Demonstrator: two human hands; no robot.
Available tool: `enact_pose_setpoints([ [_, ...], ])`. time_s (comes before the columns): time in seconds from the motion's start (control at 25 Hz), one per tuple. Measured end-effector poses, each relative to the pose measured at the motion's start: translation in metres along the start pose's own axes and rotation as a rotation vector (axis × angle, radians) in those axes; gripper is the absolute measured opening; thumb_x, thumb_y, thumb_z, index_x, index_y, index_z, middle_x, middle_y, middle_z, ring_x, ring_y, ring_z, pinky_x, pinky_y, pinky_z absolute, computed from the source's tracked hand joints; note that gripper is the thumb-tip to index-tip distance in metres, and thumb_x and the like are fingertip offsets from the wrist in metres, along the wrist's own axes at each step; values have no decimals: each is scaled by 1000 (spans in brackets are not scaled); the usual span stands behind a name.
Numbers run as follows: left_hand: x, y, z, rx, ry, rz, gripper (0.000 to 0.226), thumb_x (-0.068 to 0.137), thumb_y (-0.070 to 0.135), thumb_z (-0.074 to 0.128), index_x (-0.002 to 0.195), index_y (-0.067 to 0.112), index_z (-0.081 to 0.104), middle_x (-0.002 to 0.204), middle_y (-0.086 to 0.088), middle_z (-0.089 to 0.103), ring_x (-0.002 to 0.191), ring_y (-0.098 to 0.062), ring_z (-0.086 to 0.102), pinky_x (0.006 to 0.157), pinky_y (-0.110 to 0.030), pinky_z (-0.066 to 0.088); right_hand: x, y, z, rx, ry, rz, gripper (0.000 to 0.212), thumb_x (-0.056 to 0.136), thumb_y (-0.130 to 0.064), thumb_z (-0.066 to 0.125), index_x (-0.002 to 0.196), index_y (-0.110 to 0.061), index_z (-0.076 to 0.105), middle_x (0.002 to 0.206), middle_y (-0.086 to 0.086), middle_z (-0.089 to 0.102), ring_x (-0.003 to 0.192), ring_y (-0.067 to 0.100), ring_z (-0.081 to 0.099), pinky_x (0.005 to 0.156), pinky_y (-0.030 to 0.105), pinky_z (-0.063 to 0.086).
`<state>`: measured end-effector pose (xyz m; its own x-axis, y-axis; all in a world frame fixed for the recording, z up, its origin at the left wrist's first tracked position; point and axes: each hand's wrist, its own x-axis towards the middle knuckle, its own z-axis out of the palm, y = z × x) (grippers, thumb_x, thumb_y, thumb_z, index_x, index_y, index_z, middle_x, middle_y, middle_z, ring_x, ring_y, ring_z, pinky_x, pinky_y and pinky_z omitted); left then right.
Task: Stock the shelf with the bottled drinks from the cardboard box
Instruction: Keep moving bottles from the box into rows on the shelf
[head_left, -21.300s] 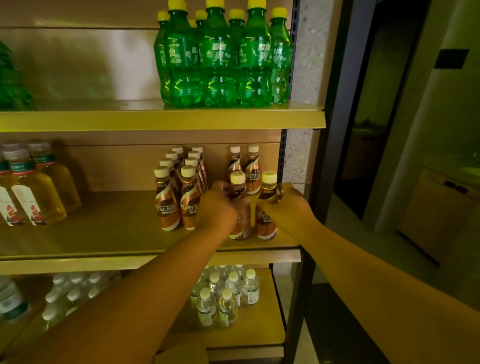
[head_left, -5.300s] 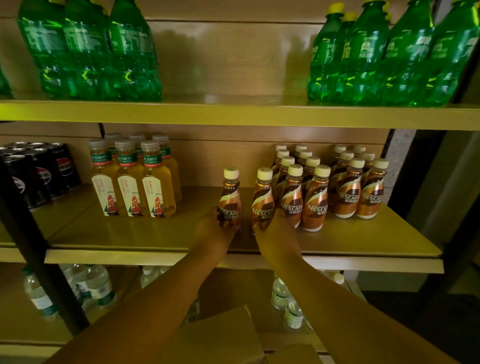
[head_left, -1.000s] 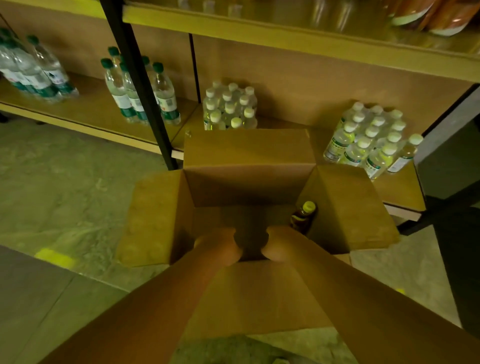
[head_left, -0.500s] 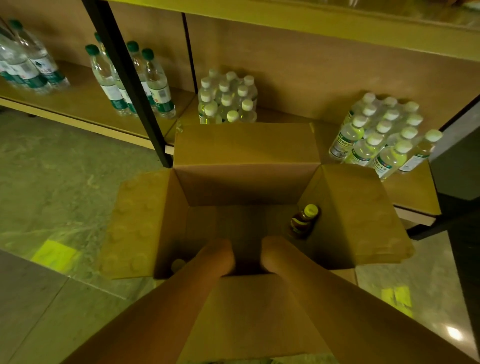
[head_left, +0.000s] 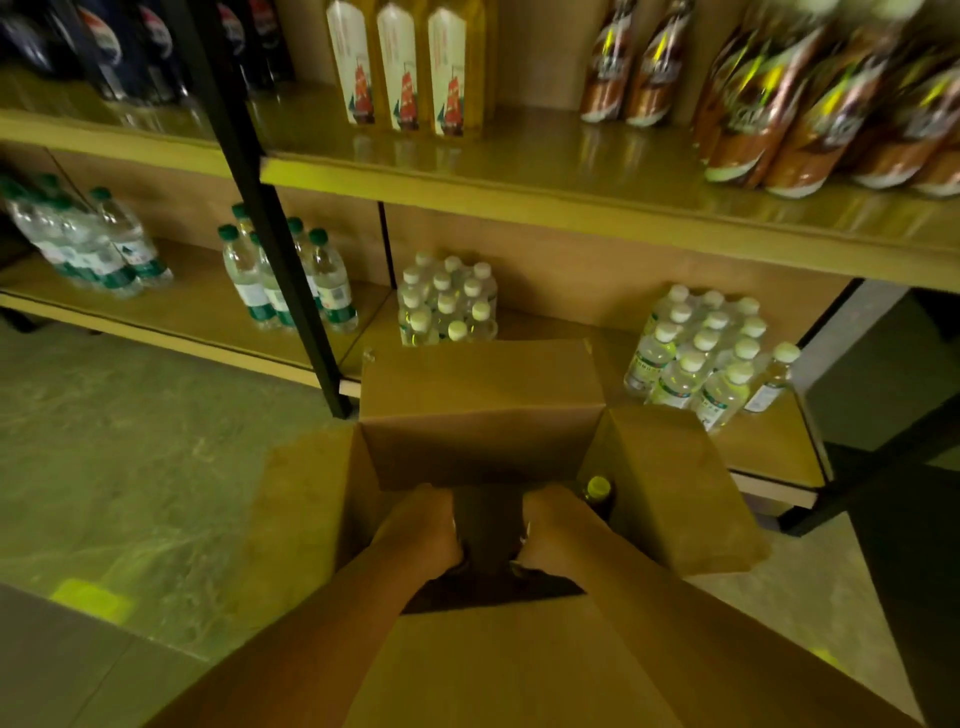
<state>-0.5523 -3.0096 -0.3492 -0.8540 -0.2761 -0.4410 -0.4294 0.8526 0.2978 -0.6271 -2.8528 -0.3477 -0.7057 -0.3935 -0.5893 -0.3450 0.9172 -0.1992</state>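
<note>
Hands deep in the cardboard box (head_left: 483, 395): my left hand (head_left: 423, 525) and right hand (head_left: 553, 525) curl downward, though whether the fingers hold bottles I cannot tell. One yellow-capped bottle (head_left: 598, 491) stands right; I should grip necks firmly, lifting straight toward the shelf (head_left: 519, 182).

Single view, head-mounted. It looks forward and steeply down from above my forearms into the open cardboard box (head_left: 483, 415), which sits near, low centre. The shelf (head_left: 571, 208) fills the far upper field, its lower boards running left to right. Wide-angle; edges bend, upper right is blurred. No second view.
</note>
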Motion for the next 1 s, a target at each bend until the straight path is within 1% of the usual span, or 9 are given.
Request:
enact_pose_setpoints([
  [0.12,-18,20,-67,-54,101,88,35,80,27,74,110,21,56,106,0,57,91,-16,57,75,-29,50,-37,-12,-64,22,-28,6,33,87,-23,72,114,-10,60,105,10,59,94,27,59,77,35,50],
  [0.24,-37,41,-137,-105,187,221,37,75,23,76,107,19,57,107,-2,59,92,-19,58,69,-29,50,-73,-25,-141,108,68,-53,48,98,-6,55,142,6,39,141,28,44,121,27,56,97,30,47],
  [0.32,-52,60,-184,-75,263,290,36,77,21,73,107,15,55,103,-2,60,86,-19,58,62,-27,47,-104,-31,-190,88,182,-146,44,104,4,30,143,24,20,144,40,33,113,15,62,77,11,46],
  [0.36,-60,71,-207,-55,304,327,39,78,22,71,112,17,53,106,0,60,89,-19,58,64,-26,46,-120,-35,-208,135,237,-164,43,105,2,27,142,23,23,136,39,42,108,21,62,70,8,45],
  [0.44,-69,91,-247,-64,361,373,43,80,22,69,119,18,53,116,-2,60,99,-22,59,74,-29,46,-150,-42,-232,259,295,-64,35,102,-14,50,133,3,53,115,21,58,101,26,60,73,18,50],
  [0.48,-73,100,-264,-86,383,395,41,80,21,69,118,15,55,115,-4,60,99,-23,59,74,-31,47,-163,-44,-245,163,376,-74,29,93,-24,66,118,-10,62,108,11,60,95,23,61,73,27,52],
  [0.56,-76,116,-290,-151,438,454,41,77,22,73,114,17,56,111,-4,60,95,-20,58,74,-33,49,-178,-40,-272,91,494,-135,32,75,-34,79,99,-21,63,97,2,61,81,17,59,62,29,49],
  [0.84,-51,171,-349,-363,581,537,45,77,32,78,115,23,56,103,4,59,86,-13,55,63,-25,42,-190,-21,-366,180,744,-222,39,77,-25,77,109,-9,62,106,12,64,93,25,64,78,41,55],
  [1.0,-20,193,-368,-362,621,548,45,76,26,78,115,19,58,107,-1,59,92,-18,58,64,-25,45,-168,-12,-400,193,814,-220,37,79,-22,77,109,-7,62,104,12,65,89,25,64,63,31,50],
])
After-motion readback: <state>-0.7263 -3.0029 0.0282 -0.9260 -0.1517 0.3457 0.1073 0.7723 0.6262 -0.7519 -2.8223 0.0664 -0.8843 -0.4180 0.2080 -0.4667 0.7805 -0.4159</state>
